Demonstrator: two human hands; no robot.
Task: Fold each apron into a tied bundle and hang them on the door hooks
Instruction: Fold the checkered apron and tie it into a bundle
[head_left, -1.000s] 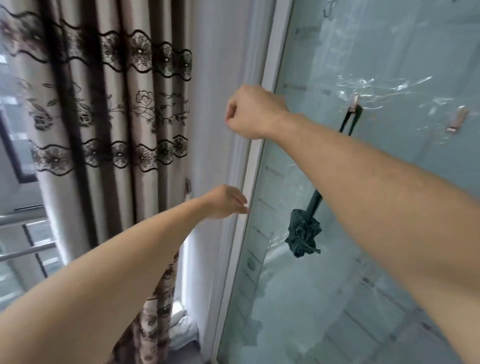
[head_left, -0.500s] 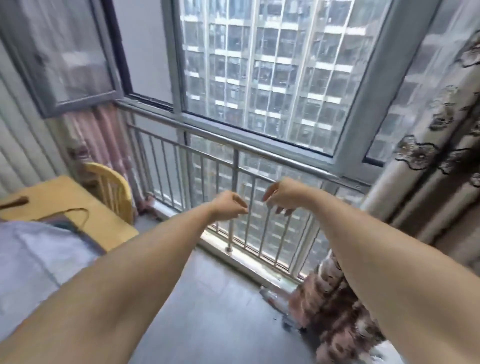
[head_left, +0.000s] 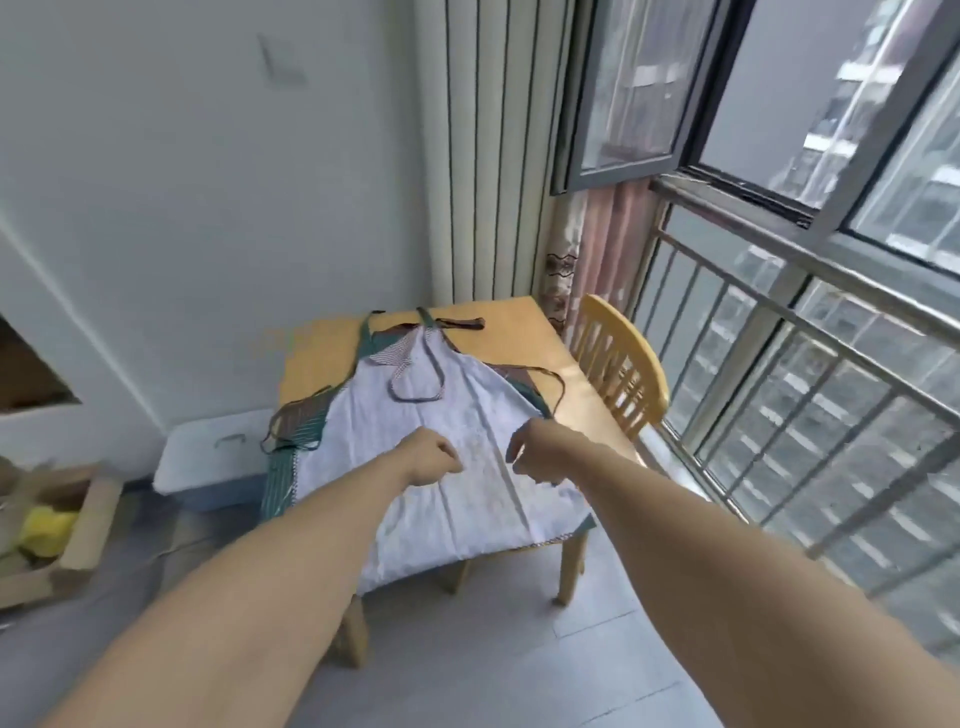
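From the head camera, both arms reach out toward the table (head_left: 524, 325). The left hand (head_left: 434, 457) hangs with fingers loosely curled and holds nothing; the right hand (head_left: 535, 452) looks the same, curled and empty, though the blur makes it hard to be sure whether its fingertips brush the cloth. Beneath them a pale apron (head_left: 441, 415) lies spread flat across the table, its lower edge draped over the near side and its neck loop (head_left: 415, 382) resting on the bib. More aprons peek out underneath: a green striped one (head_left: 280, 478) at the left edge and brown straps (head_left: 460, 323) at the far end. None of this pile is folded or tied yet, so folding, bundling and hanging remain. No door hooks in sight here.
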